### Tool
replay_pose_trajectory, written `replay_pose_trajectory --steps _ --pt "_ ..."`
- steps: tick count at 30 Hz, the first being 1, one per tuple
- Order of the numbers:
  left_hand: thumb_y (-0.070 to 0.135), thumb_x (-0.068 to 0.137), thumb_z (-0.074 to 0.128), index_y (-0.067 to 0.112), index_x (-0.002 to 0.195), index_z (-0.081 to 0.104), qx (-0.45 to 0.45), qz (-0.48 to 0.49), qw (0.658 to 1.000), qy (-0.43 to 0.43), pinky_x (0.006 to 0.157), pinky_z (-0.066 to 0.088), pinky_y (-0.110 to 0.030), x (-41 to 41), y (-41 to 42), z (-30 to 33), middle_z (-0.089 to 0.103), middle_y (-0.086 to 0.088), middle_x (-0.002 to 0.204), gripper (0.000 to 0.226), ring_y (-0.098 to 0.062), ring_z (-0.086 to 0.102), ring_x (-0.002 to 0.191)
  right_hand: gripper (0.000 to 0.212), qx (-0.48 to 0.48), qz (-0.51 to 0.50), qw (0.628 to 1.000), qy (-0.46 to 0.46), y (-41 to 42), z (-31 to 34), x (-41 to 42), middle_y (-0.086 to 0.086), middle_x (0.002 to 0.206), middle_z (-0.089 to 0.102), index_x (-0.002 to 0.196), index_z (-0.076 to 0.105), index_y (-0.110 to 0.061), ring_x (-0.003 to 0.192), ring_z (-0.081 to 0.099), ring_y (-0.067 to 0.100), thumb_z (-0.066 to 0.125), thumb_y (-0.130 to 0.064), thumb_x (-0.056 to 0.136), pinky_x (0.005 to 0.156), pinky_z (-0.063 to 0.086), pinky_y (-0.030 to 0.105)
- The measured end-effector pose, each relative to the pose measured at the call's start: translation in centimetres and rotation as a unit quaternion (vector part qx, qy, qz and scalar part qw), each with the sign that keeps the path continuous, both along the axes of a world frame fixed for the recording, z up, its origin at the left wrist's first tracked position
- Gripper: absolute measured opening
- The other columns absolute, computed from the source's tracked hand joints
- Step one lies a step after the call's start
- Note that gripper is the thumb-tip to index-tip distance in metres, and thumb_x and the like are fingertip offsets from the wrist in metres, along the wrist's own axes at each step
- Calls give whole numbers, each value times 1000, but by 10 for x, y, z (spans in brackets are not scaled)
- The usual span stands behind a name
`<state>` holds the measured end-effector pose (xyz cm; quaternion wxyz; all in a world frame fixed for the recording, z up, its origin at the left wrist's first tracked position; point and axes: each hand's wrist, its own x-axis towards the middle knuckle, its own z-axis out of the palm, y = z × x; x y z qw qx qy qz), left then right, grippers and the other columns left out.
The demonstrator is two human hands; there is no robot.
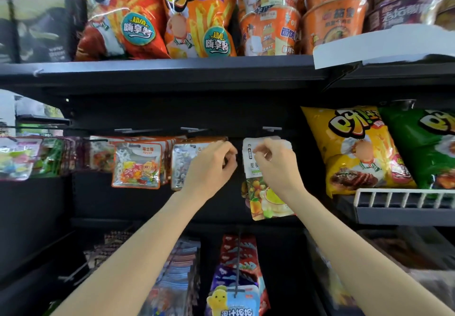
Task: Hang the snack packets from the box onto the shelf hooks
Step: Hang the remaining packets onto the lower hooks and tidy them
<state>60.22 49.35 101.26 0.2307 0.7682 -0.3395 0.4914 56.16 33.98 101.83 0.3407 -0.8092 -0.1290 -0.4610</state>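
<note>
A white snack packet (264, 197) with fruit pictures on its lower half hangs upright in front of the dark shelf back. My right hand (275, 165) pinches its top edge near the hang hole. Just to its left, my left hand (211, 165) has curled fingers at the end of a hook, beside the packet's top left corner; the hook tip is hidden behind the fingers. A metal hook bracket (271, 128) sits right above the packet. The box is not in view.
Rows of candy packets (136, 165) hang on hooks to the left. Large chip bags (354, 150) stand in a white-railed tray at the right. Chip bags and noodle bowls fill the shelf above (172, 69). More hanging packets (236, 266) are below my arms.
</note>
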Motion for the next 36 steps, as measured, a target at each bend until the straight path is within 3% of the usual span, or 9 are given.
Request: replay_pose_trajectory --steps 4,8,12,15,21,30,33,36 --pt "20 86 64 12 98 60 -61 28 997 36 69 44 -22 5 48 -22 57 1 93 15 -10 52 82 18 -15 42 998 49 34 -9 -2 -6 98 58 108 60 -15 85 52 2 54 -11 92 77 46 15" --pt "28 78 75 6 119 47 -125 96 982 105 87 35 -22 14 79 -33 46 -10 117 55 -22 45 110 48 -14 54 990 126 60 -21 11 5 129 50 137 40 -17 118 48 17 57 -20 92 91 38 22" --pt "34 71 80 6 144 19 -115 54 960 248 110 30 -37 25 90 -33 28 -13 143 100 -25 29 134 77 60 77 977 189 80 -30 30 6 146 37 150 15 -18 134 37 22 62 -31 91 102 33 30" --pt "39 61 85 10 146 17 -129 0 941 312 108 36 -46 40 94 -30 35 -9 146 113 -24 37 134 77 94 81 971 206 88 -30 40 3 143 43 151 12 -18 131 42 21 59 -34 92 96 34 26" --pt "31 69 82 11 134 33 -120 -36 918 376 94 44 -32 58 93 -23 52 -1 131 84 -20 52 119 50 140 69 968 196 93 -27 60 -1 125 60 138 43 -20 115 57 20 54 -38 93 96 46 37" --pt "25 75 78 10 134 32 -111 -51 907 403 90 39 -25 78 89 -16 50 1 133 77 -17 49 122 40 171 72 961 205 94 -28 86 3 120 63 129 50 -14 105 61 17 53 -35 95 81 47 28" --pt "24 70 82 11 137 29 -118 -62 903 408 92 40 -26 81 89 -16 49 2 133 86 -17 49 122 45 163 67 963 203 92 -26 90 3 123 61 133 45 -14 107 60 18 55 -32 94 83 48 29" --pt "21 63 86 10 138 25 -131 -69 911 386 96 40 -27 80 88 -10 49 2 131 97 -16 48 122 72 148 79 971 168 89 -18 90 -2 130 56 150 18 -19 116 55 17 59 -26 92 92 46 30"
